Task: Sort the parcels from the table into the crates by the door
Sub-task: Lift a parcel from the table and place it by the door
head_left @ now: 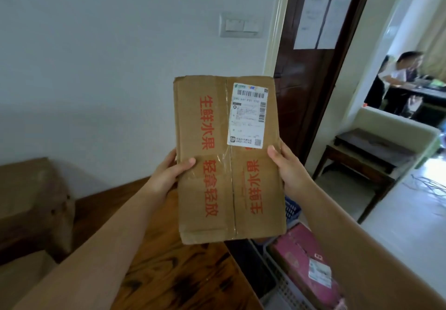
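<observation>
I hold a brown cardboard parcel (212, 189) upright in front of me, above the right end of the wooden table (169, 273). It has red printed characters and a white shipping label near its top right. My left hand (169, 172) grips its left edge, thumb across the front. My right hand (287, 164) grips its right edge the same way. Below right, a grey crate (277, 268) on the floor holds a pink parcel (304, 259) with a white label. A blue crate (292, 209) shows just behind the held parcel's lower right corner.
Brown cardboard boxes (31, 203) sit on the table at the left. A dark wooden door (311, 68) with papers taped on it stands open ahead. Beyond it are a small wooden table (366, 155) and people seated at a desk (405, 78).
</observation>
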A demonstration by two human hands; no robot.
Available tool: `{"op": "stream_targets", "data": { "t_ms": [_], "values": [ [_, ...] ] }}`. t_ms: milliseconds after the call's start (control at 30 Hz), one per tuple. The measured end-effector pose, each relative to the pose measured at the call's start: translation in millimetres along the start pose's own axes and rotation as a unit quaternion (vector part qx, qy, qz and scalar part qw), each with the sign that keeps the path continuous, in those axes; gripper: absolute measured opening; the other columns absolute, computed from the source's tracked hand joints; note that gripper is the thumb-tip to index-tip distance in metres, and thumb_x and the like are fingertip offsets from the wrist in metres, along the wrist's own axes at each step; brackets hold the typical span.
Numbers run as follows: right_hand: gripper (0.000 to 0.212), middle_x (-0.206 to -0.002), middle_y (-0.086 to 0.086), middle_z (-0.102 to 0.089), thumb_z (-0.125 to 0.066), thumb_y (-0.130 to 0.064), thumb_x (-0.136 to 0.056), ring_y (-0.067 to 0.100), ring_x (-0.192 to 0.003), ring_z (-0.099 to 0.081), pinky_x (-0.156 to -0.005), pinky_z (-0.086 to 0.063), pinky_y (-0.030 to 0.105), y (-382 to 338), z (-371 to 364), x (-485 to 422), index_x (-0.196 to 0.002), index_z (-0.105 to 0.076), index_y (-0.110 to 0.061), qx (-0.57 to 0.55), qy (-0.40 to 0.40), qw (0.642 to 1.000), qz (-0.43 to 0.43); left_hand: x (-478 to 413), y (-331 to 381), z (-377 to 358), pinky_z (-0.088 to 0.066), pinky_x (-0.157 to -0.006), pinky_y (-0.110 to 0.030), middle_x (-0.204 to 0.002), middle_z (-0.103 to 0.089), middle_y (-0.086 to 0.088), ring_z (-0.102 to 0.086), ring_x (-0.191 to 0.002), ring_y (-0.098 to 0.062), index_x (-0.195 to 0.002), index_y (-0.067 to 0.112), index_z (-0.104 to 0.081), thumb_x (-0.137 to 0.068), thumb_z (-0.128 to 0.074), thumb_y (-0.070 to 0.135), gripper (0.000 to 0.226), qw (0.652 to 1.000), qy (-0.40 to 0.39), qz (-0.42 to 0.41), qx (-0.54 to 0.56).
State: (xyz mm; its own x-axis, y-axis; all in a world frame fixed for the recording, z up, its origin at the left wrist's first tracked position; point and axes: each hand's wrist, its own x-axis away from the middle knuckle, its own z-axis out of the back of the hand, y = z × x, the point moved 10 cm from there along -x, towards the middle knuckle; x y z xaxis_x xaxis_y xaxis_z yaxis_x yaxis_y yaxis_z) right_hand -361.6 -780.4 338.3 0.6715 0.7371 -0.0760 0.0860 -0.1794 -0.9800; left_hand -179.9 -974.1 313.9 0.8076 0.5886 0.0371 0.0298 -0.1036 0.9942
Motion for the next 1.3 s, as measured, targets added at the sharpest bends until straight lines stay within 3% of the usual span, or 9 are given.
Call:
{"op": "stream_targets", "data": {
  "t_ms": [100,267,400,600,767,900,1033,1167,1300],
  "values": [
    [0.052,-0.124,0.000,-0.065,-0.051,-0.031,-0.095,0.023,-0.109,-0.065,-0.089,-0.054,0.048,10,32,-21,-0.143,-0.034,-0.043,0.008,0.018,1.000,-0.008,-32,-17,-25,-0.055,-0.071,-0.030,-0.111,-0.070,0.006,-0.069,-0.095,-0.013,-0.135,0.033,-0.046,-0.060,-0.075,0.050,0.082,1.000,-0.009,0.017,-0.010],
    [0.050,-0.118,-0.002,-0.068,-0.044,-0.028,-0.100,0.020,-0.103,-0.068,-0.076,-0.058,0.035,26,102,-55,-0.145,-0.028,-0.042,0.055,0.031,0.997,-0.034,-84,-53,-82,-0.051,-0.079,-0.032,-0.116,-0.067,0.005,-0.064,-0.103,-0.015,-0.138,0.034,-0.042,-0.060,-0.076,0.050,0.087,0.999,-0.013,0.051,-0.007],
    [0.047,-0.114,-0.005,-0.069,-0.043,-0.029,-0.100,0.016,-0.100,-0.069,-0.068,-0.058,0.027,39,181,-98,-0.144,-0.031,-0.040,0.095,0.029,0.993,-0.058,-136,-86,-146,-0.049,-0.084,-0.032,-0.119,-0.063,0.006,-0.061,-0.106,-0.012,-0.138,0.038,-0.041,-0.070,-0.074,0.040,0.076,0.998,-0.004,0.066,-0.001],
    [0.041,-0.110,-0.008,-0.070,-0.045,-0.033,-0.099,0.012,-0.099,-0.068,-0.082,-0.055,0.037,65,277,-152,-0.139,-0.040,-0.039,0.130,0.037,0.985,-0.105,-189,-134,-221,-0.042,-0.099,-0.044,-0.124,-0.060,0.008,-0.055,-0.115,-0.016,-0.135,0.046,-0.041,-0.064,-0.075,0.043,0.078,0.992,0.024,0.126,0.021],
    [0.046,-0.112,-0.003,-0.066,-0.047,-0.046,-0.095,0.015,-0.098,-0.066,-0.086,-0.054,0.041,106,328,-196,-0.137,-0.037,-0.031,0.187,0.060,0.968,-0.156,-225,-170,-245,-0.049,-0.072,-0.027,-0.109,-0.068,0.019,-0.065,-0.097,-0.003,-0.123,0.054,-0.048,-0.062,-0.075,0.049,0.067,0.987,0.047,0.151,0.032],
    [0.041,-0.105,-0.005,-0.066,-0.046,-0.047,-0.095,0.011,-0.092,-0.066,-0.066,-0.050,0.027,142,348,-232,-0.131,-0.041,-0.030,0.223,0.063,0.956,-0.181,-257,-209,-247,-0.049,-0.080,-0.039,-0.118,-0.065,0.010,-0.063,-0.106,-0.015,-0.130,0.051,-0.044,-0.060,-0.076,0.052,0.077,0.979,0.064,0.186,0.048],
    [0.036,-0.103,-0.007,-0.065,-0.047,-0.046,-0.095,0.010,-0.090,-0.065,-0.063,-0.048,0.025,184,356,-265,-0.127,-0.041,-0.032,0.248,0.050,0.946,-0.205,-288,-250,-240,-0.043,-0.097,-0.050,-0.121,-0.065,0.004,-0.061,-0.109,-0.022,-0.134,0.045,-0.042,-0.063,-0.073,0.045,0.078,0.970,0.079,0.220,0.062],
    [0.023,-0.104,-0.004,-0.067,-0.047,-0.043,-0.096,0.013,-0.091,-0.067,-0.073,-0.053,0.032,225,384,-290,-0.115,-0.048,-0.031,0.264,0.059,0.936,-0.225,-313,-295,-246,-0.051,-0.076,-0.032,-0.124,-0.061,0.013,-0.060,-0.106,-0.008,-0.140,0.048,-0.031,-0.070,-0.076,0.033,0.083,0.967,0.045,0.241,0.066],
    [0.020,-0.095,0.003,-0.069,-0.046,-0.040,-0.097,0.021,-0.088,-0.068,-0.077,-0.056,0.039,281,405,-295,-0.104,-0.059,-0.026,0.276,0.063,0.917,-0.280,-310,-359,-251,-0.044,-0.096,-0.052,-0.121,-0.059,0.015,-0.054,-0.112,-0.014,-0.139,0.047,-0.033,-0.067,-0.073,0.042,0.083,0.944,0.078,0.306,0.094]
  ]
}}
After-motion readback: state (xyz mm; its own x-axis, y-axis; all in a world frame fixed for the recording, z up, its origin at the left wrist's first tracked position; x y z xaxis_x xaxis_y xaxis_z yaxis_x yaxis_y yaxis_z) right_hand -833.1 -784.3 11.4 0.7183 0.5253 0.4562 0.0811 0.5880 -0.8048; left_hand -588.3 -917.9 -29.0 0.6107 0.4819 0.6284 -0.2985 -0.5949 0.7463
